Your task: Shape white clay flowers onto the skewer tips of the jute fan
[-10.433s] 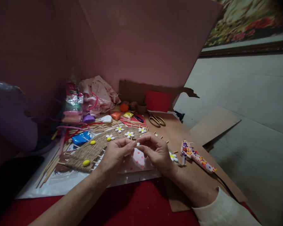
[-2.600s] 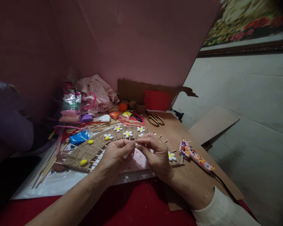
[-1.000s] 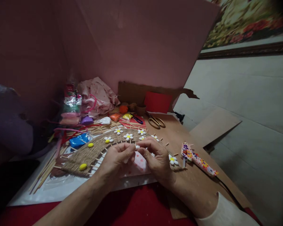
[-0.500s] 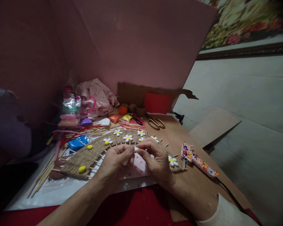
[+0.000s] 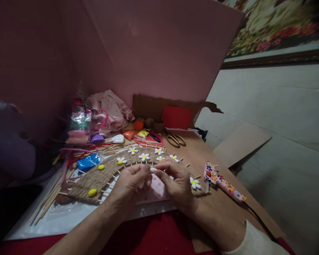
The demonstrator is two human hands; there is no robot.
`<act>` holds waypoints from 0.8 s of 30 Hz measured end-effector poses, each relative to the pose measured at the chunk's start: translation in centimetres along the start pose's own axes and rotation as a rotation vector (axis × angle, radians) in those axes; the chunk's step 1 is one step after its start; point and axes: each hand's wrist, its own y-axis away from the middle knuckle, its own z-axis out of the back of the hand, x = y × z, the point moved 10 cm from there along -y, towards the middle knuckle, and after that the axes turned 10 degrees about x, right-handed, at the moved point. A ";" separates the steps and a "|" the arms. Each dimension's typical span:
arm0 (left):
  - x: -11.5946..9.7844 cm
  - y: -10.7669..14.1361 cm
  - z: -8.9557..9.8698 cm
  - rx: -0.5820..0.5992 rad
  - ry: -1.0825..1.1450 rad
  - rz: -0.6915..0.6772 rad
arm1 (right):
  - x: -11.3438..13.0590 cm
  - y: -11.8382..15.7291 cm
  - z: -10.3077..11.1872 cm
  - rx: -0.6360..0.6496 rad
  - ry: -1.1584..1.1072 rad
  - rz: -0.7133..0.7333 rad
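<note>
My left hand (image 5: 130, 182) and my right hand (image 5: 177, 180) meet fingertip to fingertip, both closed in a pinch. Between them is a small white piece of modelling clay (image 5: 153, 170), oval like a petal. A bit more white shows below my left fingers, partly hidden. Beneath and behind the hands lies an arched twine-woven panel (image 5: 82, 184) with short sticks poking out of its edges. White daisies (image 5: 144, 157) with yellow centres sit along it. Toward its left end are two bare yellow clay ovals (image 5: 92, 192). Pink-dotted fabric (image 5: 158, 186) shows under my hands.
Gold-handled scissors (image 5: 175, 139) lie behind the panel, near a cutter (image 5: 154, 136) and bags of coloured clay, such as a blue one (image 5: 89, 161). A flower-patterned glue gun (image 5: 224, 182) rests at right on cardboard. Loose sticks (image 5: 49, 198) lie left.
The white clay piece shows a little more between my fingertips and looks longer. My hands have barely shifted; the panel and the things around it stay put.
</note>
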 end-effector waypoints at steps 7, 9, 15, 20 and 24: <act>0.4 0.0 -0.1 0.008 0.003 0.025 | 0.0 0.0 -0.2 0.003 -0.023 0.007; 0.5 0.1 -0.1 -0.003 0.003 0.040 | 0.0 0.0 -0.1 -0.009 -0.015 0.005; 0.3 0.1 -0.2 0.024 -0.019 0.019 | -0.1 0.0 -0.2 0.018 -0.019 -0.010; 0.2 0.2 -0.2 0.005 -0.007 0.007 | -0.1 0.1 -0.1 0.004 -0.005 -0.017; -0.3 0.0 -0.2 -0.001 -0.027 -0.028 | 0.0 -0.1 -0.2 0.023 -0.006 -0.012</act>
